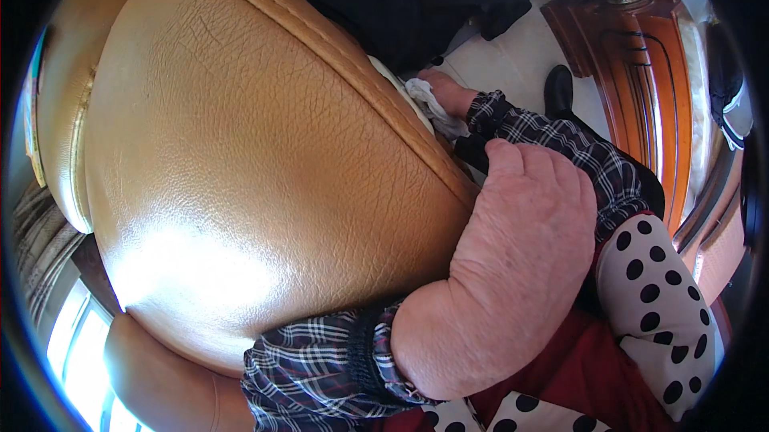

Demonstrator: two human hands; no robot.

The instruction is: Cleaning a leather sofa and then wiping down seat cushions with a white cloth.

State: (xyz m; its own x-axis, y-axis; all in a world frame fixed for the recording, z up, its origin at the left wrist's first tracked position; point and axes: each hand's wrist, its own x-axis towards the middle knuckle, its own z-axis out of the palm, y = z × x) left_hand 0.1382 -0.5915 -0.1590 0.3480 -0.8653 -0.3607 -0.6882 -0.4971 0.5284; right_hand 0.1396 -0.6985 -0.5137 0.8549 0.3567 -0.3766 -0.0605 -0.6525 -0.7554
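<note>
A tan leather sofa cushion [258, 132] with a stitched, piped edge fills the middle and left. My right hand [447, 89] is at the cushion's far front side, low by a pale strip [396, 86] beneath the piping. It grips a crumpled white cloth [429, 104]. Closer to the camera, my left hand [528, 234] lies over the cushion's near front corner, back up and fingers together. Its palm and fingertips are mostly hidden, so whether it holds anything does not show. A dark object [473, 153] shows beside its fingers. Plaid sleeve covers [312, 360] are on both forearms.
A black garment [414, 5] lies past the cushion's front edge. Pale floor tiles [498, 65] and a black boot [559, 89] show beyond my right arm. Carved brown wooden furniture [637, 71] stands at the right. A sofa armrest [174, 366] and bright window [78, 348] are lower left.
</note>
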